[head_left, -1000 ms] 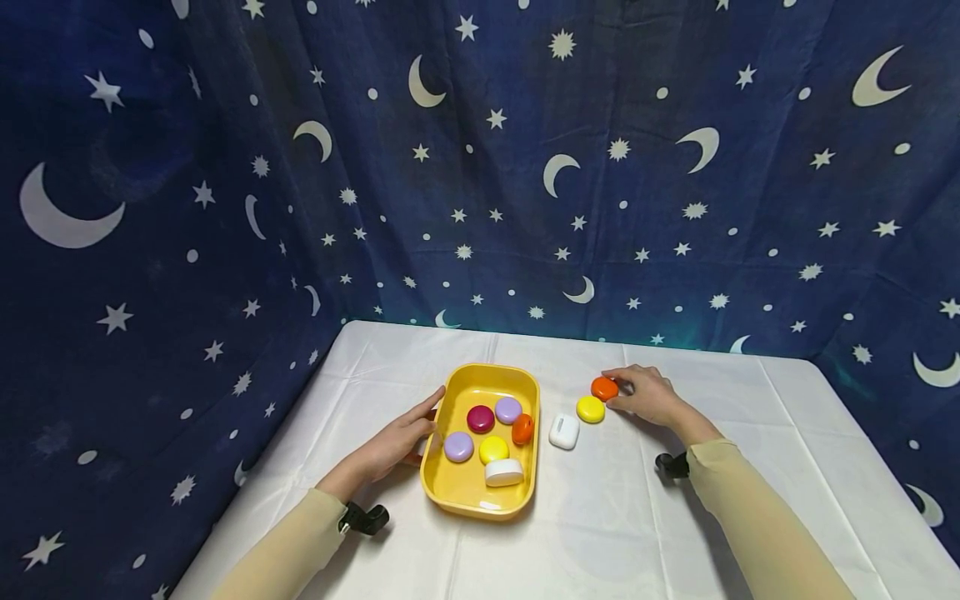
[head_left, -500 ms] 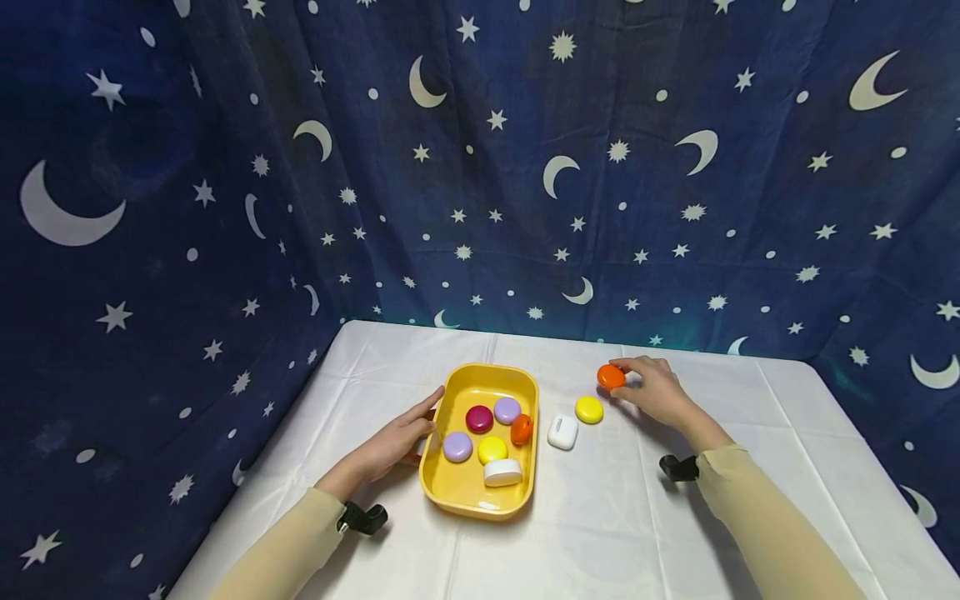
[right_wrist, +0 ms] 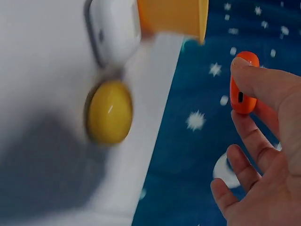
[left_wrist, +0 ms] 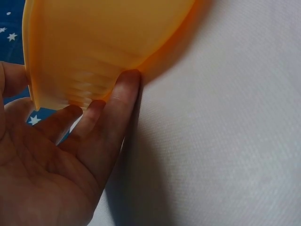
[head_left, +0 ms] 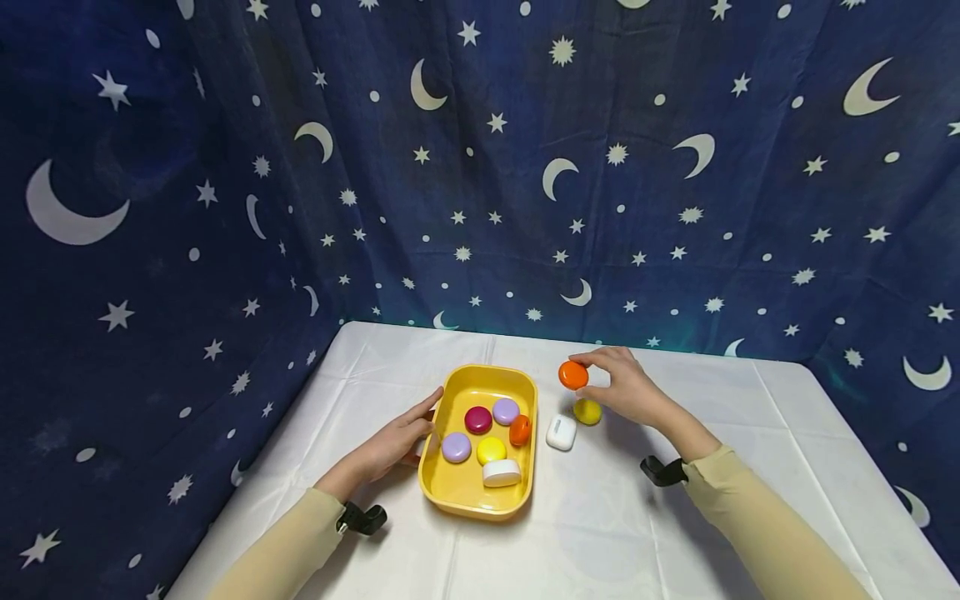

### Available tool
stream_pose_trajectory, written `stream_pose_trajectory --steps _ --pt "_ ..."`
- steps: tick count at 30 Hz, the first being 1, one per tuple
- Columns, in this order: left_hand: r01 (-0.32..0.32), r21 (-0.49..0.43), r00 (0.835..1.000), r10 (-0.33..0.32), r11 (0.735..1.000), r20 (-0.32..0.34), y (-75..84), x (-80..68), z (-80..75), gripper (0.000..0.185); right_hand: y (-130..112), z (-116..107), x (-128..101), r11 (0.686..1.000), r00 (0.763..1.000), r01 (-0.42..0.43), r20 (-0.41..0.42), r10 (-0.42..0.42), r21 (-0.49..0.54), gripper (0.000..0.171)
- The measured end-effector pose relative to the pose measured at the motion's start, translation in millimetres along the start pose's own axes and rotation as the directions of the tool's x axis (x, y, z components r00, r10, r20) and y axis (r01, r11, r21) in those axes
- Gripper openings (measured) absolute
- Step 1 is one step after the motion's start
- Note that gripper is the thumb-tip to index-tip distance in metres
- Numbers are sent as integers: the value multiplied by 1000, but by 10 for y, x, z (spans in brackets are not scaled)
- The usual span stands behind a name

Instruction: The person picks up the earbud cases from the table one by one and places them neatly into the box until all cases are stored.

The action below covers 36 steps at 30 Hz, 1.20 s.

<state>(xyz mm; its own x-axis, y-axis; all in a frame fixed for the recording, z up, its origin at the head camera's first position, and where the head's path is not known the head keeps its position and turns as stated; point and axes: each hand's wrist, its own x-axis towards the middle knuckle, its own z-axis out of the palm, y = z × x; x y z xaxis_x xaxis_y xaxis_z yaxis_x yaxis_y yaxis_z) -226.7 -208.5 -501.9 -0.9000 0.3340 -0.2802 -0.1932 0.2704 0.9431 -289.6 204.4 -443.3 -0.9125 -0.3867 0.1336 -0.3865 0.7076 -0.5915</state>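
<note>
My right hand (head_left: pixel 626 390) pinches an orange case (head_left: pixel 573 375) between thumb and forefinger, lifted clear of the white table (head_left: pixel 675 517). In the right wrist view the case (right_wrist: pixel 243 84) stands on edge, a small dark slot facing me; my other fingers (right_wrist: pixel 244 165) hang loosely curled below it and touch nothing.

Directly under that hand, at about 6 o'clock from the orange case, a yellow case (head_left: pixel 587 411) lies flat on the cloth. At 8 o'clock from it, just beside it but apart, sits a white case (head_left: pixel 562 432).

My left hand (head_left: pixel 393 443) rests against the 9 o'clock side of the yellow tray (head_left: pixel 457 493). The left wrist view shows my straight fingers (left_wrist: pixel 115 110) pressed to the tray's outer wall (left_wrist: pixel 94 47), the thumb at the rim; nothing is gripped.

Inside the tray: a maroon case (head_left: pixel 477 419) and a lilac case (head_left: pixel 506 410) toward 12 o'clock, a second lilac case (head_left: pixel 456 447) at 9 o'clock, a second yellow case (head_left: pixel 491 450) in the middle, a second orange case (head_left: pixel 520 430) tilted against the 3 o'clock wall, and a white oblong case (head_left: pixel 502 472) toward 6 o'clock.

A dark blue curtain (head_left: pixel 480 167) with moons and stars hangs behind the table.
</note>
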Motion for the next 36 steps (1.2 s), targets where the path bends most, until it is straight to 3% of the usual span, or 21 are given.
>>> stream_pose_trajectory --steps 12,19,27,32,36 --pt "-4 -1 1000 4 1000 0 -10 4 -4 66 -575 283 76 995 990 86 118 -79 -56 54" --pt "-6 10 1000 6 1000 -3 -1 -2 -4 66 -728 441 133 982 979 136 172 -114 -127 49" --pt "2 12 1000 -2 1000 -12 0 5 -2 67 -774 598 186 944 956 234 231 -180 -234 48" --pt "6 11 1000 -6 1000 -11 -9 13 -3 67 -784 619 180 951 957 210 247 -153 -226 49" --pt "2 6 1000 -2 1000 -6 -13 7 -10 66 -771 574 167 968 972 153 206 -111 -201 47"
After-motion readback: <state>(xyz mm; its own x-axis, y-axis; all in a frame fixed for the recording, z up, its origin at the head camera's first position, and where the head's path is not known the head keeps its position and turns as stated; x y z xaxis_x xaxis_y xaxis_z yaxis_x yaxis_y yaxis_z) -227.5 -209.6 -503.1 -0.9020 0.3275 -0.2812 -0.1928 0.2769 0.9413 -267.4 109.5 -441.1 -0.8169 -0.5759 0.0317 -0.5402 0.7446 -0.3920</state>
